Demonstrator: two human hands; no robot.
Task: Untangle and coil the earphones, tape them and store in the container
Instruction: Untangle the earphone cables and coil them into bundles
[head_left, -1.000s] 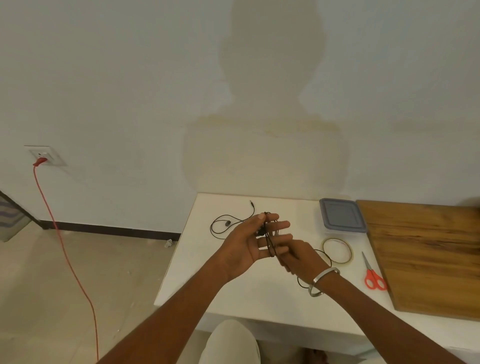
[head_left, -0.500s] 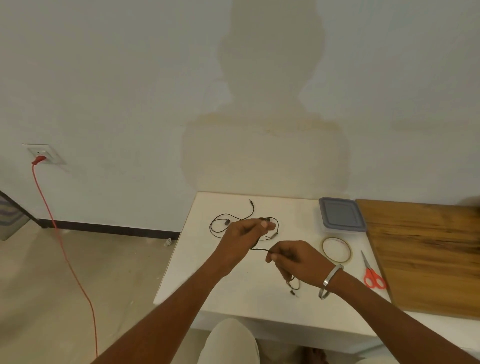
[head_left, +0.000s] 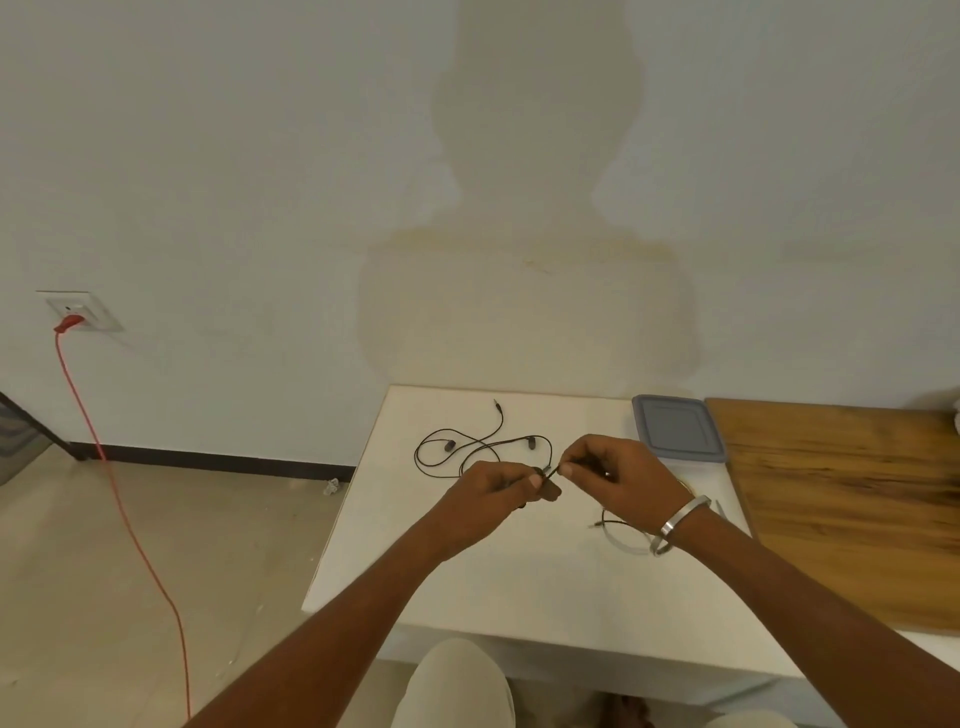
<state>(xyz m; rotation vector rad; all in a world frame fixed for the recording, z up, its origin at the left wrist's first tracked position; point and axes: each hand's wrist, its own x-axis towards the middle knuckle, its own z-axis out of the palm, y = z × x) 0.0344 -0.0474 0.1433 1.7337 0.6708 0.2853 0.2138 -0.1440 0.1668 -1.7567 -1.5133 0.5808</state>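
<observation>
Two hands, the left hand (head_left: 498, 480) and right hand (head_left: 613, 475), are pinched on the earphones (head_left: 483, 447) just above the table (head_left: 519, 571), whose slack is best drawn out gently before the container (head_left: 678, 428) is opened.

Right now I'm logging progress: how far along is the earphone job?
Early. Done: nothing finished; the earphones lie in loose loops on the table. In hand: left hand and right hand pinch the cord, untangling. Left: coiling, taping, then opening the lidded container.
</observation>
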